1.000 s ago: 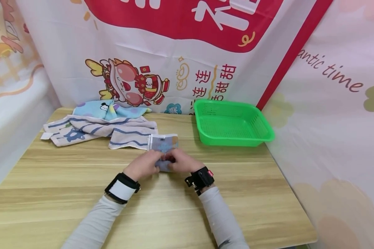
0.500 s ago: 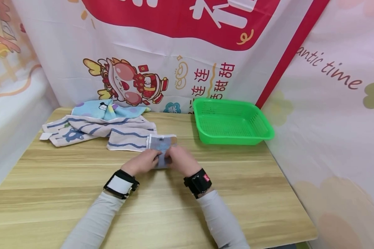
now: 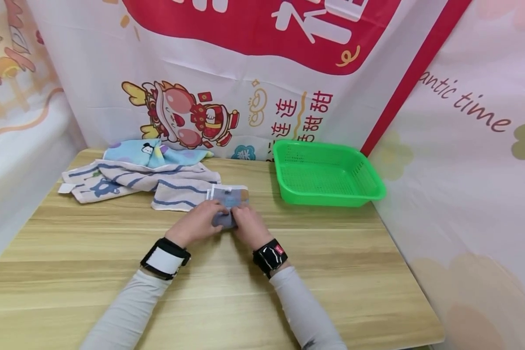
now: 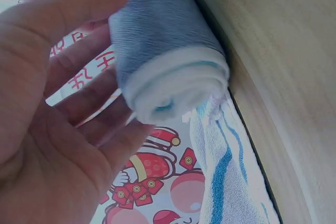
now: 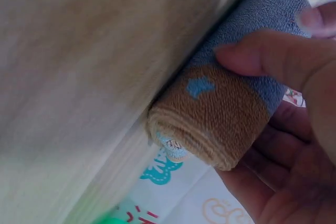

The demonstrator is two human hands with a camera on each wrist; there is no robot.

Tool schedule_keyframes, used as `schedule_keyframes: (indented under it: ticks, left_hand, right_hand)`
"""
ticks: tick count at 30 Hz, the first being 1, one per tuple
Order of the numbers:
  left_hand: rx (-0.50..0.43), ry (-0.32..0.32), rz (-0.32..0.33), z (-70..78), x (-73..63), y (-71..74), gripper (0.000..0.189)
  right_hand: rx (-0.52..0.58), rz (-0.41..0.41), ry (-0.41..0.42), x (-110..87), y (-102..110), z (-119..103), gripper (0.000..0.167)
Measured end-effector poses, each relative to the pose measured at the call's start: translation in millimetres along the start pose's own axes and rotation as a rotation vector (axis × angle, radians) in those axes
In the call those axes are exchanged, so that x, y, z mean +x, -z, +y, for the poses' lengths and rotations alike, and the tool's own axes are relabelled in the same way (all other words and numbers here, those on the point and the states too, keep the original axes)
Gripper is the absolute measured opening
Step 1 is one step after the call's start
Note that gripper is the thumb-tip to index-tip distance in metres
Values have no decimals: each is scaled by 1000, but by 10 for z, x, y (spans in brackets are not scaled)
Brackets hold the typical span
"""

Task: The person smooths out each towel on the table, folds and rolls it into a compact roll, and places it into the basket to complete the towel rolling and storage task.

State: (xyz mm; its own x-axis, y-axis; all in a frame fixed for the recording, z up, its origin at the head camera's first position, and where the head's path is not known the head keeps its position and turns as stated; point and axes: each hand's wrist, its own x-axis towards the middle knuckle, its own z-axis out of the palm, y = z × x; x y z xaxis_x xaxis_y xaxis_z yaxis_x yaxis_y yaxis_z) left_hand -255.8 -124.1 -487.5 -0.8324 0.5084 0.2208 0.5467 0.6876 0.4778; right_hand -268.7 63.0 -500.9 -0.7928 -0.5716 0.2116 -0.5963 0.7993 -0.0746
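A small blue-grey towel [image 3: 224, 219] is partly rolled up on the table, its far part lying flat with a white edge. My left hand [image 3: 197, 223] holds the left end of the roll, thumb on the near side and fingers reaching to the far side. At the other end, my right hand [image 3: 250, 227] grips the roll between thumb and fingers. The left wrist view shows the roll's coiled white end [image 4: 173, 90]. A brown end with a light blue star [image 5: 210, 114] appears in the right wrist view.
Left of the roll lies a crumpled striped towel [image 3: 181, 194], its edge right by the small towel. Behind it is a light blue patterned towel [image 3: 131, 153]. A green plastic basket [image 3: 332, 198] stands at the back right, near the hanging printed cloth [image 3: 245, 73].
Both hands have moved a little away from the body with the roll. The flat part of the small towel is shorter in front of them.
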Motion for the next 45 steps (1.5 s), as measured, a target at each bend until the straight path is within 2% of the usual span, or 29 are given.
schedule_keyframes:
  ticks: [9,17,20,23,25,28,32,36,38,41,45]
  left_hand:
    - [-41,-30,-26,-11,-17,-50,48]
    - [-86,10,-110,-58,12,-100,45]
    - [-97,37,-141,-67,21,-108,42]
    - [-104,51,-145,-87,29,-116,38]
    - [-109,52,-132,-104,40,-125,36]
    - [-86,75,-110,-113,38,-115,37]
    - [-3,86,-11,-98,38,-67,40]
    - [35,34,82,-49,41,-2,38]
    - [31,2,80,-20,35,21,39]
    - [39,-10,41,14,20,32,46]
    - [67,10,7,35,-4,25,56]
  right_hand:
    - [286,-141,-3,-5,88,183,29]
    - [387,-225,14,-5,190,203,20]
    - [350,-194,4,-20,294,145,27]
    - [254,-130,5,-37,397,51,31]
    - [180,-92,20,-43,423,-13,35]
    - [127,-75,45,-34,377,-65,35]
    - [98,-52,39,-9,245,-50,38]
    - [83,-33,33,25,126,7,47]
    - [85,-30,31,41,81,43,52]
    - [105,-36,31,55,40,89,53]
    - [186,-73,48,58,53,137,37]
